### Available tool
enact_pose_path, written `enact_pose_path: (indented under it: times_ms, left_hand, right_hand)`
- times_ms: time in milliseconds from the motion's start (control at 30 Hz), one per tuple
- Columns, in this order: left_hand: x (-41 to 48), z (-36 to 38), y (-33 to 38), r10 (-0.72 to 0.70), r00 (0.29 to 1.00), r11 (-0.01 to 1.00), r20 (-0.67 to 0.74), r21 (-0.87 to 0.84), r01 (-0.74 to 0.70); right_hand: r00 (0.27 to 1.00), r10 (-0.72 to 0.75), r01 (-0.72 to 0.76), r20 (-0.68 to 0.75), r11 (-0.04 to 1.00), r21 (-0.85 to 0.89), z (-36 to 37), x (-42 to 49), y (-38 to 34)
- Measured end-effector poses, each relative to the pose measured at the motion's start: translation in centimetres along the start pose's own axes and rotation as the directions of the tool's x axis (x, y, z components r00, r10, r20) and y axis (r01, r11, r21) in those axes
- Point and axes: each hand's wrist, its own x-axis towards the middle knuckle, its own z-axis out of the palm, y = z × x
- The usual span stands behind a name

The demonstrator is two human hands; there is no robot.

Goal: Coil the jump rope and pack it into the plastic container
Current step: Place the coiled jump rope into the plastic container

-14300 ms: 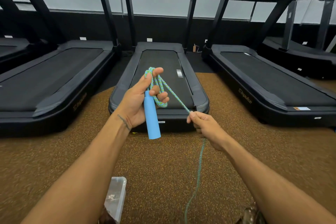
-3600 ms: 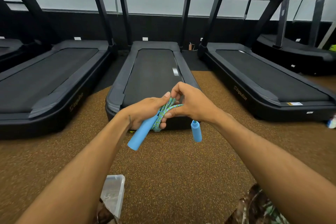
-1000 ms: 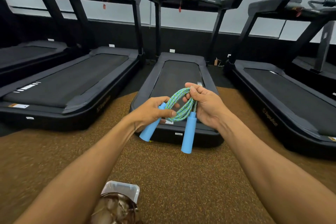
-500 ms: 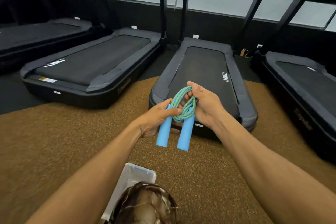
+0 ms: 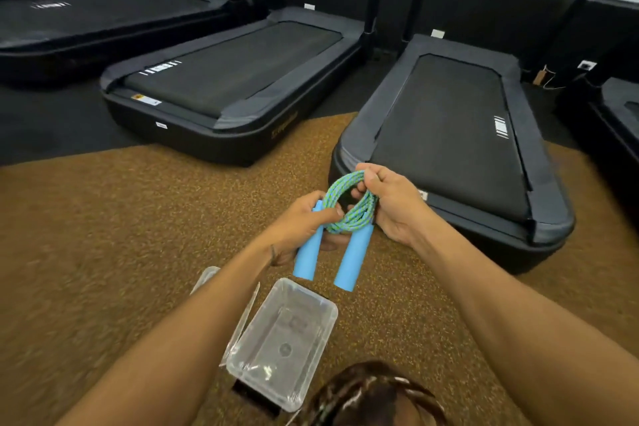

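I see both hands at centre frame clamped on the jump rope (image 5: 349, 207): my left hand (image 5: 304, 228) grips a smooth blue cylindrical handle (image 5: 308, 254), my right hand (image 5: 394, 207) pinches the braided green-and-blue coil, with the second handle (image 5: 352, 261) hanging beside the first. Below them, lower centre, the clear rectangular plastic container (image 5: 287, 342) sits open on the speckled brown floor (image 5: 103, 235), its lid (image 5: 238, 315) just beside it. Matte black treadmills (image 5: 449, 135) fill the top.
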Motion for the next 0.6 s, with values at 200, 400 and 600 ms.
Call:
enact_pose_path:
  times_ms: [200, 400, 600]
  left_hand:
    - [-0.3, -2.9, -3.7, -0.046, 0.999, 0.999, 0.027, 0.011, 0.046]
    - [-1.5, -4.4, -8.2, -0.052, 0.996, 0.985, 0.066, -0.162, 0.062]
    - [-1.9, -5.2, -12.6, -0.172, 0.982, 0.947, 0.076, -0.264, 0.186]
  right_hand:
    - [0.993, 0.117, -0.115, 0.021, 0.991, -0.073, 0.8, 1.1, 3.8]
    - [0.975, 0.214, -0.219, 0.057, 0.972, 0.085, 2.7, 1.4, 8.6]
    - [0.96, 0.281, -0.279, 0.01, 0.95, 0.14, 3.4, 1.9, 12.6]
